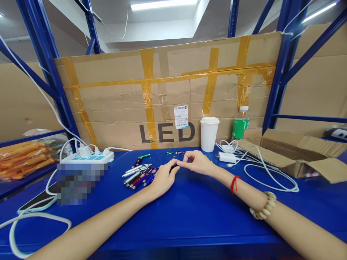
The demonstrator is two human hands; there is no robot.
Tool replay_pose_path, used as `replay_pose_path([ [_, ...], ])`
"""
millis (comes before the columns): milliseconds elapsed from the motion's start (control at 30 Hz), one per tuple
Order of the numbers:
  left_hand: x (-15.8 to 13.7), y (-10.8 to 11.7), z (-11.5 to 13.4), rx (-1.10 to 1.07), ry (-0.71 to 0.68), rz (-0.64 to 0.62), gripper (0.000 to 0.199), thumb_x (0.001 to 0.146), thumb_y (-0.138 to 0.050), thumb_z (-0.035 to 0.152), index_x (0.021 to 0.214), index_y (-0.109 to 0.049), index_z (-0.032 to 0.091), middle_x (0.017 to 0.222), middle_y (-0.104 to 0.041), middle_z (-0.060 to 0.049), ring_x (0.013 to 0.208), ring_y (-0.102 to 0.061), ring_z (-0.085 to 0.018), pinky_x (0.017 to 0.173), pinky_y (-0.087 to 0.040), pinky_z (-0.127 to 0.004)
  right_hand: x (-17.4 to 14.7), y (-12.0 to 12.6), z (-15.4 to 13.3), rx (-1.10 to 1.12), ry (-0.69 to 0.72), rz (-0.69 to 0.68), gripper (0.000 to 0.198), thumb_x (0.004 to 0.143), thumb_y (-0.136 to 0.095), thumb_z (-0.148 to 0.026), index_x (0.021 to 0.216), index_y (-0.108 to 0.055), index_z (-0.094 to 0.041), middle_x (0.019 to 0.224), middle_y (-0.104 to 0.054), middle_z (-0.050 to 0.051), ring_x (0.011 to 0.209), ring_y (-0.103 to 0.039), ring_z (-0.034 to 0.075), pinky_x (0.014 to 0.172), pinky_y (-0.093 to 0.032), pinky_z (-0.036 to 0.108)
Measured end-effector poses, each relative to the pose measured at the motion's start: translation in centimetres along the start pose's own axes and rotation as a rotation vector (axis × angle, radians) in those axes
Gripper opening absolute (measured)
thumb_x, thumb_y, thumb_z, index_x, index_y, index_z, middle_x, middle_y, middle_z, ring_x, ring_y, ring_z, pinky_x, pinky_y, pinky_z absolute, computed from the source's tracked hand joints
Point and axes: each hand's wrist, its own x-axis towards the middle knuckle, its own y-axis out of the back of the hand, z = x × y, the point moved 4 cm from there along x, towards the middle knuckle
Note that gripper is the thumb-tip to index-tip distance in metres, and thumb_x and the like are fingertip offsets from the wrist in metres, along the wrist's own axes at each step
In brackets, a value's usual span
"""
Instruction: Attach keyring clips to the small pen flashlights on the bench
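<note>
My left hand (pixel 164 180) is closed round a small dark pen-like tube (pixel 173 167), most of it hidden by the fingers. Thumb and forefinger of my right hand (pixel 195 162) pinch together at the tube's right end; whatever they hold there is too small to make out. Just left of my left hand lies a pile of slim metallic pen-like tubes (pixel 137 177) in silver, red, purple and blue. A green tube (pixel 144 156) rests behind the pile. Beyond my hands are small shiny pieces (pixel 179 152) and a little green piece (pixel 169 153).
On the blue tabletop (pixel 189 216) stand a white lidded cup (pixel 209 135) and a green-labelled bottle (pixel 240 124). White cables (pixel 271 177) and an open cardboard box (pixel 292 144) lie right. At left are a power strip (pixel 104 157) and a phone (pixel 38 202). Cardboard (pixel 116 108) walls the back.
</note>
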Motion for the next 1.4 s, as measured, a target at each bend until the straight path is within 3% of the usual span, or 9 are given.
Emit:
replay_pose_path([
  [100, 0.11, -0.05, -0.06, -0.026, 0.015, 0.006, 0.025, 0.084, -0.036, 0.029, 0.096, -0.058, 0.025, 0.093, -0.064, 0.003, 0.091, -0.055, -0.013, 0.082, -0.040, -0.021, -0.01, 0.74, -0.40, -0.134, 0.060, 0.085, 0.037, 0.066, -0.062, -0.054, 0.062, -0.063, -0.017, 0.066, -0.059, 0.001, 0.054, -0.048, 0.009, 0.048, -0.029, 0.021],
  [233, 0.22, -0.01, 0.03, -0.065, 0.051, 0.020, 0.027, 0.084, -0.036, 0.030, 0.097, -0.058, 0.024, 0.092, -0.063, 0.003, 0.089, -0.054, -0.012, 0.081, -0.039, -0.020, 0.14, 0.82, -0.53, -0.013, 0.134, 0.127, 0.032, 0.065, -0.067, -0.047, 0.077, -0.068, -0.018, 0.074, -0.060, 0.002, 0.053, -0.047, 0.007, 0.049, -0.034, 0.020],
  [367, 0.25, -0.02, 0.01, -0.081, 0.075, 0.021, 0.027, 0.084, -0.035, 0.030, 0.096, -0.058, 0.022, 0.086, -0.061, 0.002, 0.079, -0.052, -0.010, 0.078, -0.038, -0.020, 0.41, 0.40, -0.52, 0.261, 0.229, -0.024, 0.030, 0.067, -0.067, -0.042, 0.075, -0.068, -0.013, 0.085, -0.055, 0.006, 0.051, -0.047, 0.005, 0.046, -0.041, 0.020],
  [467, 0.14, -0.11, 0.08, -0.096, 0.053, -0.003, 0.027, 0.085, -0.035, 0.030, 0.095, -0.058, 0.023, 0.084, -0.060, 0.003, 0.077, -0.051, -0.009, 0.075, -0.037, -0.019, 0.43, 0.35, -0.26, 0.383, 0.191, -0.150, 0.030, 0.065, -0.069, -0.039, 0.072, -0.067, -0.010, 0.088, -0.053, 0.007, 0.049, -0.049, 0.004, 0.042, -0.042, 0.019],
  [600, -0.09, -0.16, 0.25, -0.092, 0.004, -0.048, 0.027, 0.085, -0.035, 0.030, 0.096, -0.059, 0.023, 0.086, -0.061, 0.003, 0.078, -0.052, -0.009, 0.075, -0.036, -0.019, 0.23, 0.57, -0.16, 0.425, 0.155, -0.204, 0.026, 0.064, -0.071, -0.035, 0.067, -0.067, -0.010, 0.086, -0.054, 0.006, 0.049, -0.050, 0.003, 0.039, -0.039, 0.016],
  [900, -0.19, -0.48, -0.19, 0.030, -0.004, -0.125, 0.024, 0.085, -0.035, 0.033, 0.094, -0.056, 0.023, 0.093, -0.062, 0.002, 0.083, -0.054, -0.011, 0.077, -0.036, -0.020, -0.04, 0.14, 0.09, 0.450, 0.178, -0.210, 0.028, 0.059, -0.074, -0.036, 0.058, -0.062, -0.010, 0.079, -0.053, 0.004, 0.048, -0.049, 0.003, 0.040, -0.040, 0.017],
  [1167, -0.49, -0.47, -0.61, -0.008, 0.031, -0.085, 0.012, 0.083, -0.038, 0.033, 0.079, -0.040, 0.022, 0.086, -0.062, 0.005, 0.077, -0.054, -0.010, 0.069, -0.033, -0.021, -0.24, 0.13, -0.13, 0.397, 0.258, -0.183, 0.024, 0.062, -0.072, -0.031, 0.057, -0.061, -0.010, 0.072, -0.049, 0.002, 0.053, -0.049, 0.005, 0.045, -0.042, 0.018],
  [1400, -0.34, -0.31, -0.49, -0.002, -0.001, -0.048, 0.013, 0.082, -0.038, 0.033, 0.077, -0.041, 0.021, 0.086, -0.062, 0.002, 0.078, -0.054, -0.010, 0.071, -0.036, -0.021, -0.22, 0.16, -0.02, 0.302, 0.268, -0.152, 0.025, 0.063, -0.070, -0.032, 0.057, -0.058, -0.011, 0.069, -0.049, 0.002, 0.056, -0.048, 0.007, 0.049, -0.040, 0.020],
])
